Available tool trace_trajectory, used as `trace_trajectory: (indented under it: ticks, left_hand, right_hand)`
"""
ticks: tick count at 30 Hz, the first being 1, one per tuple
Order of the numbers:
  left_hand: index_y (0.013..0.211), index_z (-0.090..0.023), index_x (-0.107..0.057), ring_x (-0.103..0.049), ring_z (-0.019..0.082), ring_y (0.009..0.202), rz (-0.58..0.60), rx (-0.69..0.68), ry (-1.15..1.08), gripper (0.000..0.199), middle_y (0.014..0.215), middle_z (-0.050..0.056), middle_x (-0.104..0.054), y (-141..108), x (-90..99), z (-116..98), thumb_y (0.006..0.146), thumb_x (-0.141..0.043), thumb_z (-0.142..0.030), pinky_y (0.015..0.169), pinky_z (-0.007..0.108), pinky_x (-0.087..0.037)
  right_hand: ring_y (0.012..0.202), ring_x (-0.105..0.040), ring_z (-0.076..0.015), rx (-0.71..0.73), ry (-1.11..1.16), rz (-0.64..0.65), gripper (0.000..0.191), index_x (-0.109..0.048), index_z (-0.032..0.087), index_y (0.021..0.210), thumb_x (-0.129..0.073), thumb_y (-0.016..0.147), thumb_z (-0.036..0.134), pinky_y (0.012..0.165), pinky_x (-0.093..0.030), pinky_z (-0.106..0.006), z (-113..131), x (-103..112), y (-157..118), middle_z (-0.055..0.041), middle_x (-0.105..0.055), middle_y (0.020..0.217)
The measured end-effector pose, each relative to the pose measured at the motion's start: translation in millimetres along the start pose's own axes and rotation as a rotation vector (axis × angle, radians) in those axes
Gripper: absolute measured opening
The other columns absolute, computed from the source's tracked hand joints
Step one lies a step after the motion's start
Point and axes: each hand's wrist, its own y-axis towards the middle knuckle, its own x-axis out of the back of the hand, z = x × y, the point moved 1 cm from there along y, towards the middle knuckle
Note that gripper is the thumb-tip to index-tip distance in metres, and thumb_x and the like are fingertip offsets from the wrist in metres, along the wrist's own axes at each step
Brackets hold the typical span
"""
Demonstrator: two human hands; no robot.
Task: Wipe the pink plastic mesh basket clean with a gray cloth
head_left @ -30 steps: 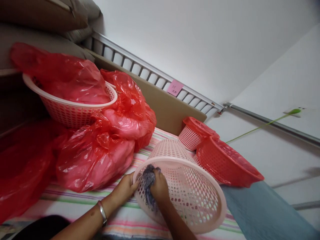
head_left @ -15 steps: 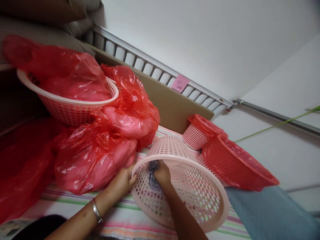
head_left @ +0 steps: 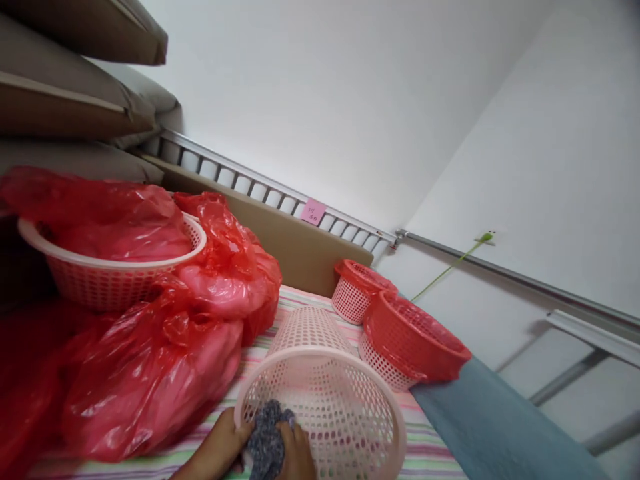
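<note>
A pink perforated plastic basket (head_left: 333,353) lies tipped on its side, its mouth facing me. My left hand (head_left: 227,437) grips the basket's rim at the left, its fingers curled over the edge. Inside the mouth, near that same rim, my right hand (head_left: 297,450) is closed on a crumpled dark grey cloth (head_left: 267,437), pressed against the lower left wall. Part of the right hand is cut off by the bottom of the view.
Red plastic bags (head_left: 165,373) fill the left, beside another pink basket (head_left: 110,270) with red plastic in it. Two red-lined baskets (head_left: 417,333) stand at the right on the striped sheet (head_left: 430,453). A metal rail (head_left: 240,173) runs behind, near stacked cushions (head_left: 65,93).
The view has tilted upward, so everything sits lower in it. My right hand has drawn the cloth from deeper in the basket to the rim, close to my left hand.
</note>
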Motion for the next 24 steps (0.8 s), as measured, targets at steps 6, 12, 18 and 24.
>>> trace_trajectory:
  ticks: [6, 12, 18, 24]
  left_hand:
    - [0.074, -0.01, -0.065, -0.061, 0.02, 0.069, -0.13, -0.164, 0.208, 0.042, 0.072, 0.006, -0.069, -11.2, 29.1, -38.9, 0.083, -0.043, -0.045, 0.062, 0.024, -0.046]
    - [0.091, -0.012, -0.067, -0.064, 0.023, 0.082, -0.193, -0.178, 0.29, 0.031, 0.086, 0.008, -0.072, -14.1, 43.4, -55.2, 0.084, -0.043, -0.029, 0.074, 0.027, -0.046]
    - [0.085, -0.014, -0.065, -0.063, 0.019, 0.075, -0.13, -0.174, 0.329, 0.024, 0.079, 0.004, -0.07, -14.4, 42.6, -71.0, 0.079, -0.042, -0.017, 0.069, 0.023, -0.045]
    - [0.078, -0.015, -0.062, -0.061, 0.017, 0.067, -0.116, -0.088, 0.379, 0.02, 0.074, 0.002, -0.069, -8.5, 43.9, -61.7, 0.077, -0.042, -0.017, 0.061, 0.023, -0.043]
  right_hand:
    - [0.11, -0.053, -0.0279, 0.092, 0.073, 0.02, 0.06, -0.059, 0.025, 0.11, -0.053, 0.055, 0.002, 0.091, -0.043, -0.037, 16.7, -7.0, -3.2, -0.0099, -0.056, 0.118]
    - [0.112, -0.051, -0.0253, 0.148, 0.029, -0.014, 0.06, -0.053, 0.022, 0.12, -0.046, 0.063, 0.002, 0.097, -0.039, -0.04, 18.5, -11.8, 29.2, -0.0105, -0.056, 0.118]
    - [0.108, -0.052, -0.0235, 0.04, 0.067, 0.001, 0.047, -0.058, 0.016, 0.114, -0.044, 0.069, 0.008, 0.095, -0.039, -0.038, 11.6, -9.6, 124.8, -0.0107, -0.061, 0.111]
    - [0.105, -0.053, -0.0223, -0.093, 0.088, 0.013, 0.03, -0.064, 0.018, 0.099, -0.039, 0.084, 0.024, 0.098, -0.036, -0.039, -4.3, -23.7, 180.8, -0.0074, -0.064, 0.103]
